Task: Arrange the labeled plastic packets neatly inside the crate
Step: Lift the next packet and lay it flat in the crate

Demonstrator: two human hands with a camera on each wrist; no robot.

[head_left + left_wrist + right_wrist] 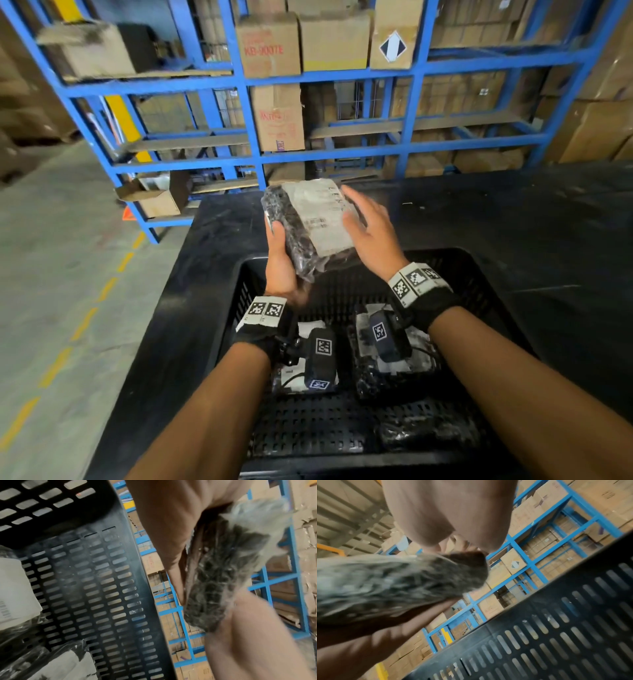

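I hold a packet [310,226] in both hands above the far end of the crate [479,274].

My left hand [281,263] cups the packet's left edge from below, its fingers curled round it and the thumb lying on top; my right hand [370,233] lies on the white label with the fingers straight and slightly apart. The packet is tilted, label up, clear of the crate floor. Down in the crate two labelled packets [394,353] lie side by side, partly hidden by my wrist cameras, and a third, dark one [424,435] lies near the right front corner. The crate sits on a black table [548,222], with blue racking [253,113] of cartons behind.
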